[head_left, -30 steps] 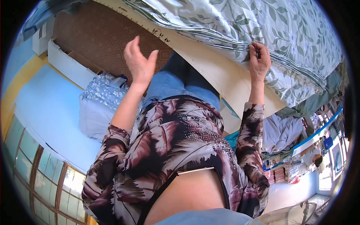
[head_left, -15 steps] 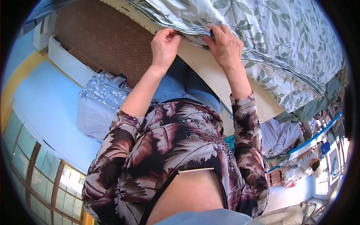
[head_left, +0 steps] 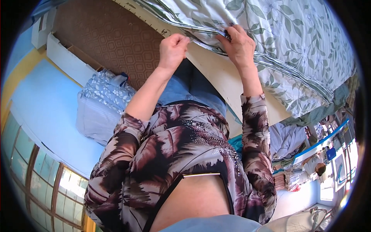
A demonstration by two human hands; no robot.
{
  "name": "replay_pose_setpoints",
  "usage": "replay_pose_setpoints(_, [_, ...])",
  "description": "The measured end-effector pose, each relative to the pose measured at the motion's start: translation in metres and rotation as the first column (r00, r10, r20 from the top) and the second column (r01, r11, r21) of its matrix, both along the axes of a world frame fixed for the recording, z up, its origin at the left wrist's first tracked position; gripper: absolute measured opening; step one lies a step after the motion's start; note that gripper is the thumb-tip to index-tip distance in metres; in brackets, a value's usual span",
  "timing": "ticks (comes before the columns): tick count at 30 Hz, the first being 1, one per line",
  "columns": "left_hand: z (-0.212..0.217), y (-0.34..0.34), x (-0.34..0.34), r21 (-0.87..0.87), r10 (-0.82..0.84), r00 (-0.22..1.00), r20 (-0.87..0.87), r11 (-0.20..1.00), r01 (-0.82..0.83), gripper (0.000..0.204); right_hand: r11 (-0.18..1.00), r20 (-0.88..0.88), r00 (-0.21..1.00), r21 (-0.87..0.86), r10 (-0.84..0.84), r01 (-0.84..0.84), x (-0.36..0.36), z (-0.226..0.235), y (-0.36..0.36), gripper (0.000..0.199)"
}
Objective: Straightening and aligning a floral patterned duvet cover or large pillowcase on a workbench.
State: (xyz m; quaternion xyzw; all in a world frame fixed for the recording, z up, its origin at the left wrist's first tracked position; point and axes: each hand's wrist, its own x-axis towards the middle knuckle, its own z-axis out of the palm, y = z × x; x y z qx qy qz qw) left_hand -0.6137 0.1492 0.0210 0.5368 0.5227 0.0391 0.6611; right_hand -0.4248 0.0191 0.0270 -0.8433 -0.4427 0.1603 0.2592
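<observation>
A white fabric with grey-green leaves lies in layers over the pale table, its striped, folded edge running along the near side. My right hand is at that edge, fingers closed round a small dark tool, mostly hidden, that looks like thread snips. To its left, my left hand is closed in a pinch just off the fabric edge. Something thin and pale may show at its fingertips, too small to name.
The pale table edge with ruler-like marks runs in front of me. Blue flowered cloth is piled at left beside a white open box. Grey cloth lies at right. Farther right, a person is among fabric stacks.
My left hand has come away from the fabric edge, slightly nearer and to the right, still pinched. My right hand has shifted a little right with the dark tool.
</observation>
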Motion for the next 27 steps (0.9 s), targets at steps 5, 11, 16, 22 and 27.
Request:
replay_pose_setpoints(5, [0.0,0.01,-0.03,-0.001,-0.008,0.998,-0.064,1.0,0.008,0.021,1.0,-0.011,1.0,-0.027,0.011,-0.012,0.003,-0.001,0.001,0.025])
replay_pose_setpoints(11, [-0.003,0.018,-0.068,0.445,-0.149,0.925,-0.35,0.842,0.304,0.016,0.999,-0.008,0.999,0.021,0.033,-0.033,0.005,-0.008,0.001,0.028])
replay_pose_setpoints(16, [0.018,0.018,-0.052,0.506,-0.046,0.97,-0.238,0.847,0.164,0.023,0.993,-0.014,0.996,0.078,0.09,-0.089,0.006,-0.003,-0.002,0.029])
replay_pose_setpoints(22, [0.017,-0.005,0.009,0.612,-0.263,0.952,-0.156,0.73,0.303,0.038,0.978,-0.052,0.978,0.064,0.204,-0.201,0.004,0.011,0.007,0.027])
replay_pose_setpoints(27, [0.014,-0.012,0.035,0.695,-0.272,0.88,-0.39,0.54,0.475,0.036,0.986,-0.01,0.992,0.115,0.123,-0.121,0.018,0.006,0.004,0.025])
